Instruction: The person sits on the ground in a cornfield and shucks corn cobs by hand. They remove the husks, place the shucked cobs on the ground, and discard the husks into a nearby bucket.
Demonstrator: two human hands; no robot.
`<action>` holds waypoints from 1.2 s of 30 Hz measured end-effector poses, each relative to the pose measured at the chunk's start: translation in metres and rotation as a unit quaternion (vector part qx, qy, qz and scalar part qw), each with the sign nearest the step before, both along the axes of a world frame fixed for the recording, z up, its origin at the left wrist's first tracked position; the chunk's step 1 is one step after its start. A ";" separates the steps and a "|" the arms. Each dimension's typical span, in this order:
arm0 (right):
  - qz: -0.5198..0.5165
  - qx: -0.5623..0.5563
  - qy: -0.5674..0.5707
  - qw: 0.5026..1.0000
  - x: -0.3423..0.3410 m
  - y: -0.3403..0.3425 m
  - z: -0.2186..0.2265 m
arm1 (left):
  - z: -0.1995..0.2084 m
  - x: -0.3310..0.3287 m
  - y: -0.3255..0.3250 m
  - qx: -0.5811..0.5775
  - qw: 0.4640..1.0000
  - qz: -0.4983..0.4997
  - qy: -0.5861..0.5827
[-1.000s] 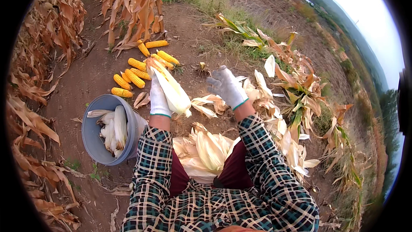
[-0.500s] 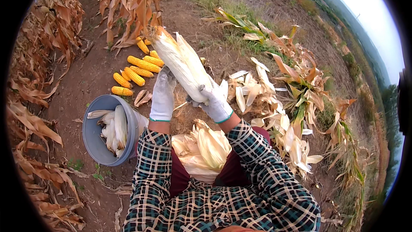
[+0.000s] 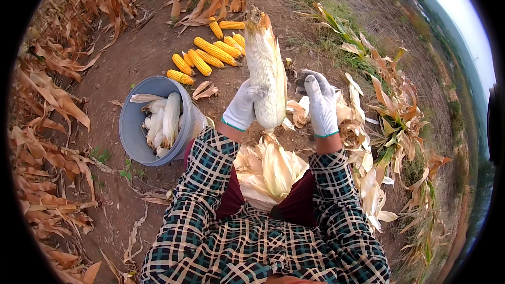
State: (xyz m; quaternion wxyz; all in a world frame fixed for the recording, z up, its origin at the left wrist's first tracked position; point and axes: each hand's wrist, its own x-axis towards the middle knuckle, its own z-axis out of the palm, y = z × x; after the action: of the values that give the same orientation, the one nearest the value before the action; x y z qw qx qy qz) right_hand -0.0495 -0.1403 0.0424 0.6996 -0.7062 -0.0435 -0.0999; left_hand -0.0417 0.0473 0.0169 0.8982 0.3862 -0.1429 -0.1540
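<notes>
An ear of corn in its pale dry husk [image 3: 266,76] stands nearly upright before me, its brown silk end pointing away. My left hand [image 3: 243,104], in a white glove, is closed round its lower left side, the thumb across the husk. To the right of the ear, apart from it, my right hand [image 3: 321,106] is raised in a matching glove with dark-stained fingertips. Its fingers are half curled and loosely parted, and I see nothing in them. Between my knees lies a heap of pale husks [image 3: 271,173].
A grey bucket [image 3: 126,131] at the left contains several husk-covered ears [image 3: 171,118]. Beyond it, bare yellow cobs [image 3: 215,52] lie on brown soil. Loose husks [image 3: 371,189] and dry stalks [image 3: 389,110] line the right; standing dry corn plants [image 3: 47,89] edge the left.
My right hand has let go of the ear and moved off to the right. The ear has turned more upright in my left hand, and the view has shifted.
</notes>
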 end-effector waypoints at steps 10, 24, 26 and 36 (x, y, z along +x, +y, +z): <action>-0.047 -0.028 -0.065 0.996 -0.002 -0.001 0.002 | -0.001 -0.003 -0.020 0.103 0.994 -0.013 0.022; -0.022 0.032 0.034 0.999 0.015 -0.010 -0.005 | -0.013 -0.008 -0.035 0.312 0.948 0.052 -0.021; 0.003 0.047 0.060 0.997 0.016 -0.016 -0.005 | -0.011 -0.008 -0.034 0.369 0.922 0.096 -0.060; -0.080 0.080 -0.041 0.993 0.014 -0.002 -0.009 | -0.012 -0.008 -0.036 0.406 0.905 0.128 -0.018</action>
State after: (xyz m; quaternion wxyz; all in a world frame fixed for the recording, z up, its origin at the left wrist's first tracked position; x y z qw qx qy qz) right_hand -0.0360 -0.1418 0.0330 0.7413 -0.6444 -0.0075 -0.1876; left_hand -0.0493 0.0113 0.0053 0.6729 0.7352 -0.0335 -0.0753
